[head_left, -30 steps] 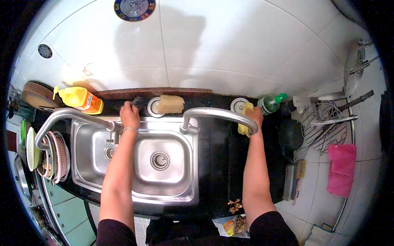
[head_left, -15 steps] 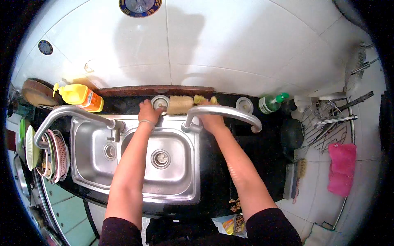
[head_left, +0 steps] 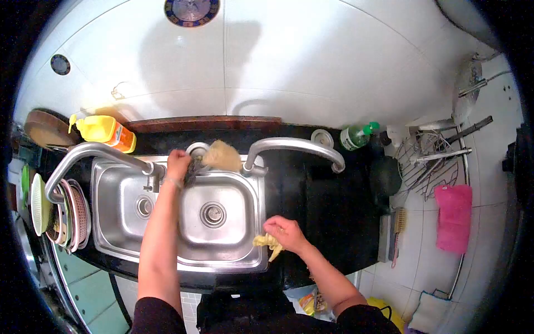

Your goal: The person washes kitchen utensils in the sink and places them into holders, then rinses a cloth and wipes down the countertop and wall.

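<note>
My left hand (head_left: 178,166) is closed on a dark, wiry scourer (head_left: 193,168) at the back rim of the sink. Beside it stands a small round white dish (head_left: 198,149), partly hidden. A tan sponge (head_left: 223,156) sits tilted just right of the dish, behind the right basin. Near the sink's front right corner, my right hand (head_left: 286,234) grips a crumpled yellow cloth (head_left: 268,244), whose ends hang over the rim. The steel double sink (head_left: 222,261) lies between and below my hands.
Two curved faucets, a left one (head_left: 100,149) and a right one (head_left: 295,145), arch over the sink area. A yellow bottle (head_left: 103,129) stands back left, a green bottle (head_left: 356,137) back right. Stacked plates and baskets (head_left: 67,214) stand at left; a pink towel (head_left: 453,217) hangs at right.
My right hand has come from behind the right faucet to the sink's front right, bringing the yellow cloth. My left hand has moved left and slightly nearer; the tan sponge has shifted and tilted.
</note>
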Tool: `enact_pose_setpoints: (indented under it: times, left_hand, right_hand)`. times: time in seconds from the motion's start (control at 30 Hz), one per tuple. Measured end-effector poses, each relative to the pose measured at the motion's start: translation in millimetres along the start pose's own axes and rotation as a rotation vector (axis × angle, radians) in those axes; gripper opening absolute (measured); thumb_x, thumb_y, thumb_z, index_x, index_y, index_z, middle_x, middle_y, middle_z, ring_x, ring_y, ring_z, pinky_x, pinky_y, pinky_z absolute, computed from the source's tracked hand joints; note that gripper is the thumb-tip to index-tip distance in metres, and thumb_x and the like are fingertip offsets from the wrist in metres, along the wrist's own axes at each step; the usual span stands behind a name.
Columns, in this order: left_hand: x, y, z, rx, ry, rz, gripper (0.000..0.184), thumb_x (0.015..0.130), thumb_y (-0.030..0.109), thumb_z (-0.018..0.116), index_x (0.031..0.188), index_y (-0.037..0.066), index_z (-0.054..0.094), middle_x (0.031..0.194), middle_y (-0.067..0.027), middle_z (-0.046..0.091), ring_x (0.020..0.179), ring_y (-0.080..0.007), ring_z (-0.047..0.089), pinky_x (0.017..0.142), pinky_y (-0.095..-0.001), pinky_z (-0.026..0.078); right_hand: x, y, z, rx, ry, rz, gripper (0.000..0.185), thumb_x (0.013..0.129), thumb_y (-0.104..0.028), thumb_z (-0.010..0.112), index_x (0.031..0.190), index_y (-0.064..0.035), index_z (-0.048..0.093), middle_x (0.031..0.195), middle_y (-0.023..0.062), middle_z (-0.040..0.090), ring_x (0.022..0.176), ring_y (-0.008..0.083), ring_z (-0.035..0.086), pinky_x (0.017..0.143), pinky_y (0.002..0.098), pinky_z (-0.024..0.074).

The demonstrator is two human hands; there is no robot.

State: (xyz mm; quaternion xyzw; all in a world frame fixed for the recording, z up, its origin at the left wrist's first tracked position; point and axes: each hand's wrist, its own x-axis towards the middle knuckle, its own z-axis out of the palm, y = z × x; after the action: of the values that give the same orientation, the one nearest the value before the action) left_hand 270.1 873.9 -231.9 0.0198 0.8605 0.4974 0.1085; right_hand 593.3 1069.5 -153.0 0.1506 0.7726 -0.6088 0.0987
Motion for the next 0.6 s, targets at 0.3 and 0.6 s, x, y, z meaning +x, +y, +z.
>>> enact_pose_setpoints:
  times: [0.3,0.6]
  left_hand:
    - [-199.4,52.9,-40.8,-0.251,-0.397,-0.37,0.024,0.072,0.003,0.06,0.096,0.0,0.061,0.079,-0.0024,0.059,0.069,-0.009,0.053,0.064,-0.0233,0.045]
    - [-214.1,128.8,80.6,-0.347,-0.506,-0.295,0.024,0.076,0.014,0.063,0.095,0.001,0.057,0.08,-0.0101,0.059,0.074,-0.0147,0.054,0.068,-0.0278,0.044]
  right_hand:
    - [-2.4,-56.8,32.9,-0.133,0.123,-0.076,0.102,0.063,-0.022,0.078,0.14,-0.0102,0.012,0.13,0.0173,0.04,0.12,0.0306,0.04,0.099,0.0356,0.0324]
    - [-42.8,-22.3,-14.8,0.319,0.4,0.125,0.094,0.068,-0.006,0.071,0.14,-0.0068,0.009,0.142,0.0156,0.022,0.128,0.0273,0.028,0.099,0.0384,0.0315]
